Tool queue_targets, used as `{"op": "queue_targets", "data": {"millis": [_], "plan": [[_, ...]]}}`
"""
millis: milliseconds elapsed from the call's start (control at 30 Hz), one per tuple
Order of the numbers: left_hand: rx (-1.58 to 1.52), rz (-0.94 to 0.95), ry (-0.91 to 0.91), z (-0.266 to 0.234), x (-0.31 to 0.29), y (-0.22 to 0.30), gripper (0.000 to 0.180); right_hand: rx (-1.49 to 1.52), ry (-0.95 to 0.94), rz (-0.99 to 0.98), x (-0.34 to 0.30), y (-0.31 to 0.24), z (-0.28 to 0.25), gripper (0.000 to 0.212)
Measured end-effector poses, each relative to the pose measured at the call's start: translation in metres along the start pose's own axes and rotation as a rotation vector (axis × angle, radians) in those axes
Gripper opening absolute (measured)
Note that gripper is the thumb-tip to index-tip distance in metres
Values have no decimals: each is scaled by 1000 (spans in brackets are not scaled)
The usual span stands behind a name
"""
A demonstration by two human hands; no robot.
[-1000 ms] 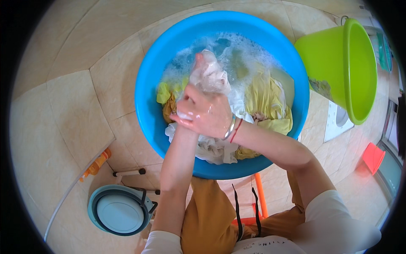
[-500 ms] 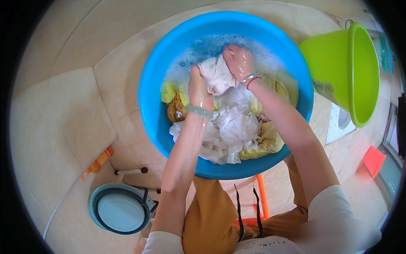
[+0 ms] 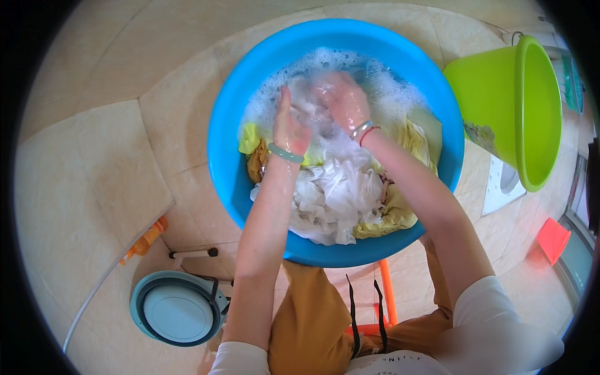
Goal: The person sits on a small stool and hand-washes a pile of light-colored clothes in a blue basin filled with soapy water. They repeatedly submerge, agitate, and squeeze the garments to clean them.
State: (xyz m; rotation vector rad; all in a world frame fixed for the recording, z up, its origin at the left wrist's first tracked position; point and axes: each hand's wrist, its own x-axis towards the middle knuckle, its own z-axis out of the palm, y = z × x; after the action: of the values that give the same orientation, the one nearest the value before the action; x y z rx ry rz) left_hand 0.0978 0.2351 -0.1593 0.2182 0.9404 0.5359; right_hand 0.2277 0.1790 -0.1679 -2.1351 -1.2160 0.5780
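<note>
I have both hands inside the blue tub (image 3: 226, 162), toward its far edge, with a pale cloth (image 3: 306, 106) blurred between them in the suds (image 3: 400, 94). I cannot tell whether the left hand (image 3: 290, 128) grips it; the right hand's (image 3: 342, 100) fingers are blurred too, their hold unclear to me. White clothes (image 3: 340, 190) bunch toward the near edge.
</note>
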Motion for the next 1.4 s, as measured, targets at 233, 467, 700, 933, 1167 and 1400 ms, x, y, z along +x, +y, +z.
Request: {"op": "queue_targets", "data": {"millis": [233,467,700,933,1167,1400], "plan": [[-127,-109,-319,14,-17,-5,53,214,-186,-505,-75,-89,-50,25],[-60,96,-257,45,-50,-11,46,3,90,-470,-56,-112,-44,23],[-115,192,115,18,-32,-26,33,-180,56,-547,-11,-78,-26,10],[-73,151,46,7,-28,0,33,-53,104,36,21,25,-7,23],[-24,119,52,-3,-2,-11,40,-467,-9,-345,-9,67,2,33],[68,129,-132,-1,6,-18,43,164,5,-281,-30,-30,-15,20]]}}
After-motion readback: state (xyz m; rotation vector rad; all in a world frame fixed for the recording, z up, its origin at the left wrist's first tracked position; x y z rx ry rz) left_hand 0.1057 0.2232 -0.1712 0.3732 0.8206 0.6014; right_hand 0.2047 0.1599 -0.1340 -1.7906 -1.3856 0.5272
